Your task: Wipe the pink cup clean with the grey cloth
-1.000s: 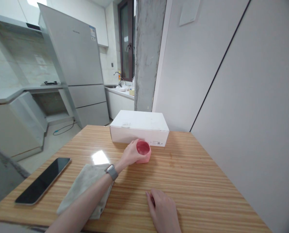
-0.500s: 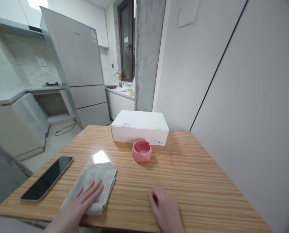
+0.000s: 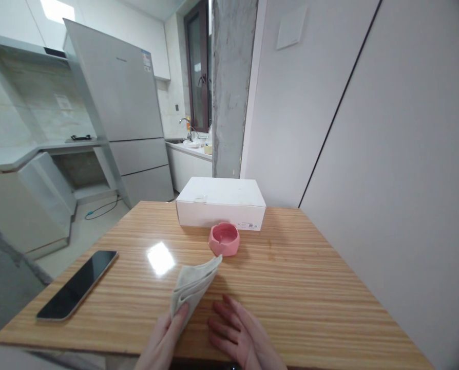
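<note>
A folded pale grey cloth (image 3: 194, 285) is raised off the table, its folds tilted up toward the right. My left hand (image 3: 166, 331) grips its near edge, thumb on top and the other fingers mostly hidden behind it. Just to the right, my right hand (image 3: 239, 329) is open, fingers apart and palm turned toward the cloth, holding nothing. Beyond the cloth's upper corner sits a pink faceted ashtray (image 3: 225, 240) on the wood-grain table (image 3: 299, 288).
A white box (image 3: 222, 203) stands behind the ashtray near the far table edge. At the left lies a black-screened phone (image 3: 77, 285). A white wall (image 3: 406, 154) runs along the right side. Beyond the table stands a grey fridge (image 3: 117, 92).
My left hand has gone from lying flat on the cloth to gripping it, lifting it and carrying it right. My right hand has opened from a loose fist and turned toward the cloth.
</note>
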The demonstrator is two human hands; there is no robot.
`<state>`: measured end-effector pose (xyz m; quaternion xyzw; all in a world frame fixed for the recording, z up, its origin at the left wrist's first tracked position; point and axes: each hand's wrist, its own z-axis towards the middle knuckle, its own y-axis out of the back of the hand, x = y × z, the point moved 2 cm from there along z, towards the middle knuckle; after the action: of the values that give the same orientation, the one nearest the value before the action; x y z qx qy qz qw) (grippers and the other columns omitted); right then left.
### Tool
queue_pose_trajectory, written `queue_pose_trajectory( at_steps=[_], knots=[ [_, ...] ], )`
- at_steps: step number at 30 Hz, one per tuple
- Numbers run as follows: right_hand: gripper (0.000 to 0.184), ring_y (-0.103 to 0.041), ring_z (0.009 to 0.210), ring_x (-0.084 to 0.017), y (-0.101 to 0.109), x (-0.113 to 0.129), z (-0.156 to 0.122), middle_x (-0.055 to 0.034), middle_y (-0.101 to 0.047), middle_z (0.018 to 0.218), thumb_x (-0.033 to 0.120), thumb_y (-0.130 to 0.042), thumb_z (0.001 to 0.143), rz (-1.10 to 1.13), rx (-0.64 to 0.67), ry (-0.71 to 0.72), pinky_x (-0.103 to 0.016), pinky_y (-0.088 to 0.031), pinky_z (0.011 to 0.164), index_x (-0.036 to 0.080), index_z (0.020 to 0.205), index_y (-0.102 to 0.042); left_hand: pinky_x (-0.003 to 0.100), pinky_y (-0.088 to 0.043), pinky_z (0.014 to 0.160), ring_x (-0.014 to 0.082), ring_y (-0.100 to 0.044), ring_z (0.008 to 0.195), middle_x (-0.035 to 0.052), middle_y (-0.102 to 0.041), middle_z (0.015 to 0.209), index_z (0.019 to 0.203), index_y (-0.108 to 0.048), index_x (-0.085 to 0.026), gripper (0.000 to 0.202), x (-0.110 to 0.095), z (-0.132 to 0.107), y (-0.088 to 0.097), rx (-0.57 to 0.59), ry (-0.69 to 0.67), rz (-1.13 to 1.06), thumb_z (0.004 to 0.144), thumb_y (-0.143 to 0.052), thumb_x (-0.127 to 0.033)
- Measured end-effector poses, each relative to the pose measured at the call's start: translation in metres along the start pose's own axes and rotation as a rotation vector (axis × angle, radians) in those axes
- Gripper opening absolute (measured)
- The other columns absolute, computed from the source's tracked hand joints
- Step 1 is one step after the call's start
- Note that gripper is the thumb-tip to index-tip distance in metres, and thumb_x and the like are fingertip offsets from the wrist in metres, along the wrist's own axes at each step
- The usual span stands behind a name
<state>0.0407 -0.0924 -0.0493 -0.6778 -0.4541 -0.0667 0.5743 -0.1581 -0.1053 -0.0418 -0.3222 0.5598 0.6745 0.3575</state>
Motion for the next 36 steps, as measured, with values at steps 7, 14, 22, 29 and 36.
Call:
queue_pose_trajectory(
  at_steps=[7, 14, 22, 29, 36],
  knots=[
    [0.046, -0.062, 0.105, -0.027, 0.024, 0.037, -0.013, -0.0139, -0.070, 0.104, 0.051, -0.059, 0.078, 0.162, -0.057, -0.008, -0.040, -0.049, 0.088, 0.012, 0.101, -0.067, 0.055, -0.022, 0.110, 0.0296, -0.033, 0.135, 0.0031, -0.039, 0.145, 0.135, -0.042, -0.039, 0.058, -0.072, 0.020, -0.080, 0.619, -0.720, 0.149, 0.081, -0.058, -0.049],
    [0.024, -0.067, 0.096, -0.028, 0.076, 0.095, -0.019, -0.0135, -0.072, 0.094, 0.029, -0.060, 0.077, 0.140, -0.499, 0.186, -0.042, -0.050, 0.087, 0.013, 0.094, -0.067, 0.045, -0.027, 0.111, 0.0258, -0.032, 0.135, 0.0105, -0.038, 0.145, 0.138, -0.038, -0.024, 0.067, -0.070, 0.125, -0.049, 0.138, -0.388, 0.021, 0.078, -0.063, -0.042],
    [0.047, -0.060, 0.110, -0.023, 0.059, 0.148, 0.022, -0.0066, -0.064, 0.119, 0.037, -0.067, 0.074, -0.077, -0.721, 0.701, -0.036, -0.051, 0.089, 0.021, 0.118, -0.057, 0.042, -0.037, 0.103, 0.0283, -0.048, 0.122, 0.0138, -0.050, 0.131, 0.134, -0.033, -0.017, 0.095, -0.026, 0.178, -0.062, 0.122, -0.250, -0.051, 0.054, -0.081, -0.036],
    [0.043, -0.046, 0.124, -0.025, -0.003, 0.107, 0.086, -0.0103, -0.058, 0.126, 0.043, -0.049, 0.087, -0.960, -0.242, 0.976, -0.039, -0.031, 0.107, 0.016, 0.119, -0.059, 0.041, -0.042, 0.096, 0.0270, -0.054, 0.111, 0.0102, -0.055, 0.121, 0.125, -0.043, -0.019, 0.085, -0.047, 0.166, -0.066, -0.023, -0.308, -0.155, 0.049, -0.082, -0.027],
    [0.039, -0.053, 0.116, -0.027, 0.001, 0.093, 0.083, -0.0087, -0.062, 0.118, 0.028, -0.039, 0.087, -1.275, -0.151, 1.539, -0.054, -0.031, 0.104, 0.021, 0.122, -0.054, 0.032, -0.048, 0.080, 0.0225, -0.061, 0.094, 0.0109, -0.060, 0.116, 0.123, -0.049, -0.018, 0.076, -0.050, 0.159, -0.066, 0.280, -0.076, -0.721, 0.054, -0.081, -0.025]
  ],
)
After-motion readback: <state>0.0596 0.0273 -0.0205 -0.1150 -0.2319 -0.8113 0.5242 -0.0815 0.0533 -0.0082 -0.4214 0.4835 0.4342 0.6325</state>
